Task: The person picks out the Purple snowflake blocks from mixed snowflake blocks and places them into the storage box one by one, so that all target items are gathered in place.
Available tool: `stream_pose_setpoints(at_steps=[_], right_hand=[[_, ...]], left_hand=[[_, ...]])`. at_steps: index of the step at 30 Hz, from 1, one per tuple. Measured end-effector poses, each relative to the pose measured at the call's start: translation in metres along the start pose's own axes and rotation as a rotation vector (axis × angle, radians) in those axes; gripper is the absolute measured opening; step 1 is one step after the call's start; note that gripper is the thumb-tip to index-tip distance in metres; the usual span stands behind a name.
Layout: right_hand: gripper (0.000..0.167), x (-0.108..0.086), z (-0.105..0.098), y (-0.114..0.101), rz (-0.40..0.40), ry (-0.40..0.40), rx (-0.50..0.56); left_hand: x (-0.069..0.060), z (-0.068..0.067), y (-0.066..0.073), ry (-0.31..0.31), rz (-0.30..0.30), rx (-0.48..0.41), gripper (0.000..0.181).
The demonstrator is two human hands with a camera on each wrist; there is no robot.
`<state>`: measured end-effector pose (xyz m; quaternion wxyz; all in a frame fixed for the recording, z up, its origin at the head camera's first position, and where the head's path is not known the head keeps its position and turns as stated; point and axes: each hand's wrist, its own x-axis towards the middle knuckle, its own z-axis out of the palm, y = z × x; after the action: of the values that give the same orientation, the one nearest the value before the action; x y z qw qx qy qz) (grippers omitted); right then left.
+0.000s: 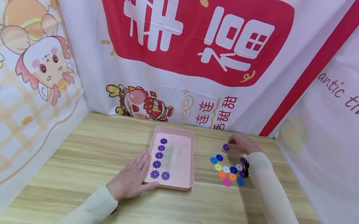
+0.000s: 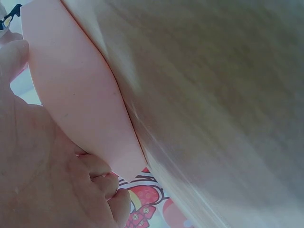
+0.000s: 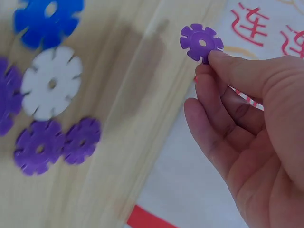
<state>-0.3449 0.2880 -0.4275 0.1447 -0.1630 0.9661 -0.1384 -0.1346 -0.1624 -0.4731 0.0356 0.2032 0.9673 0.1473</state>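
Six purple notched flower discs (image 1: 156,164) lie in the pink tray (image 1: 182,152): five in a column along its left wall, the sixth right of the nearest one. That looks like an L just begun, its foot one disc long. A seventh purple disc (image 1: 226,147) is off to the tray's right, pinched between the thumb and fingertips of the right hand (image 1: 241,143) and not yet laid in. The left hand (image 1: 130,179) rests against the tray's left side, fingers extended, thumb by the near edge. On the wooden table (image 1: 105,155), three more purple discs (image 3: 39,137) remain beside blue, white, yellow-green, orange and pink discs (image 1: 226,167); how many get used, I can't tell.
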Motion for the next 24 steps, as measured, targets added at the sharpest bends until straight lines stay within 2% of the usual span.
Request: stream_pose_setpoints(at_steps=[8,17,20,24], right_hand=[[0.012,0.003,-0.008,-0.029,-0.104,0.052,0.019],[0.010,0.006,-0.008,-0.078,-0.328,0.087,0.000],[0.011,0.005,-0.007,-0.095,-0.391,0.081,0.013],[0.010,0.003,-0.003,-0.115,-0.425,0.061,0.039]], left_hand=[[0.000,-0.004,0.001,-0.006,-0.003,-0.004,0.104],[-0.001,-0.001,-0.001,0.002,-0.005,0.008,0.104],[-0.001,0.000,-0.002,0.007,-0.005,0.005,0.105],[0.000,0.002,-0.001,0.007,-0.003,-0.003,0.104]])
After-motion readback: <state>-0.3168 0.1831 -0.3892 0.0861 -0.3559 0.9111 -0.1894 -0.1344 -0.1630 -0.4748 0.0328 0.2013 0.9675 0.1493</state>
